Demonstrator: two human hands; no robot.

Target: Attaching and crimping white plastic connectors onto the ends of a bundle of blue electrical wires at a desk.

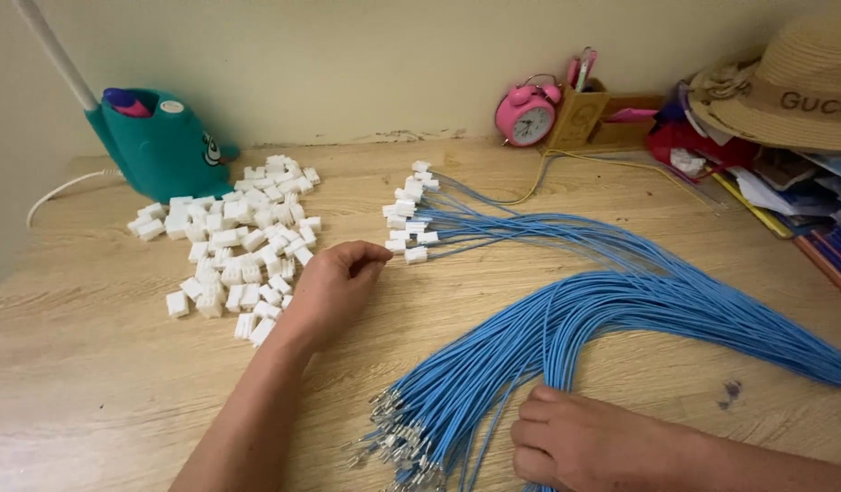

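Note:
My left hand (334, 284) rests on the wooden desk (101, 364), its fingertips pinched at a white connector (396, 245) on the end of a blue wire. That connector belongs to a row of several wired connectors (411, 214). My right hand (580, 442) lies closed over a thick bundle of blue wires (566, 328), close to their bare metal terminal ends (393, 442) at the near edge. Left of my left hand lies a pile of loose white plastic connector housings (238, 241).
A teal lamp base (161, 141) with a white cord stands at the back left. A pink alarm clock (527, 114), a pen holder (580, 109), a straw hat (789, 87) and stacked books and papers (803, 200) crowd the back right.

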